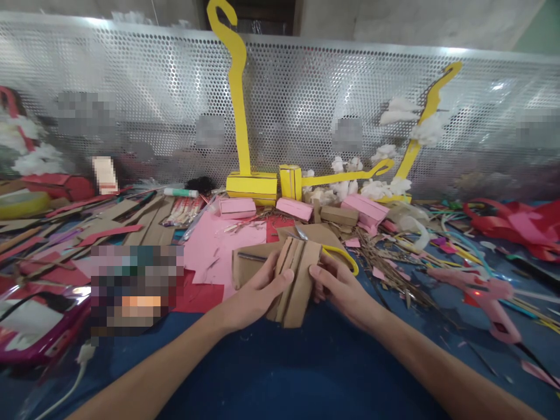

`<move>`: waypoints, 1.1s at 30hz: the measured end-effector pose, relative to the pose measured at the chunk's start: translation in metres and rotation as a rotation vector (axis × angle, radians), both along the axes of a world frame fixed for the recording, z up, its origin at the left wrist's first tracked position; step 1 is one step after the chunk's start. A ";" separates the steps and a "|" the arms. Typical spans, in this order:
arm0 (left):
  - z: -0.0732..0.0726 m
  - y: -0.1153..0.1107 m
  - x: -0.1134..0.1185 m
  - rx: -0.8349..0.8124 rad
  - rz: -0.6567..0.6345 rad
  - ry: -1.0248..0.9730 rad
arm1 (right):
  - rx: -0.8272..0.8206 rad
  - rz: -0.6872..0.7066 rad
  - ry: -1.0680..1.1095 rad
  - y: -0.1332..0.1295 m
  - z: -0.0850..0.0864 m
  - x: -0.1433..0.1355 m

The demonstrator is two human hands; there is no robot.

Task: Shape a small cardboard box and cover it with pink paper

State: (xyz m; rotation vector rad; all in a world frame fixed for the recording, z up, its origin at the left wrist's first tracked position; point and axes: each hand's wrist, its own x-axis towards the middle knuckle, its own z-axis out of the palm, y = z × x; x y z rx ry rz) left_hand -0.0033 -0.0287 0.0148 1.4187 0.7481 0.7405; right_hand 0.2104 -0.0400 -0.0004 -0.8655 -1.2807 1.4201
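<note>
Both my hands hold a folded brown cardboard piece upright over the blue table. My left hand presses its left face with the thumb on the front fold. My right hand grips the right side. Yellow-handled scissors lie just behind my right hand, and a flat brown cardboard sheet lies behind my left hand.
Pink paper, pink boxes, yellow cardboard cranes and white cotton stand against a perforated metal screen. A pink glue gun lies at the right, cardboard strips at the left, red scraps far right.
</note>
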 end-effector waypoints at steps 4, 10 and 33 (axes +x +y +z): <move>0.006 -0.002 0.000 0.024 0.033 0.032 | -0.001 -0.033 0.001 0.000 0.001 0.000; -0.002 0.004 -0.004 -0.096 -0.003 -0.006 | 0.028 -0.049 0.001 0.001 -0.004 0.001; 0.000 0.008 0.003 -0.169 -0.030 -0.252 | 0.092 -0.094 0.095 0.007 -0.006 0.007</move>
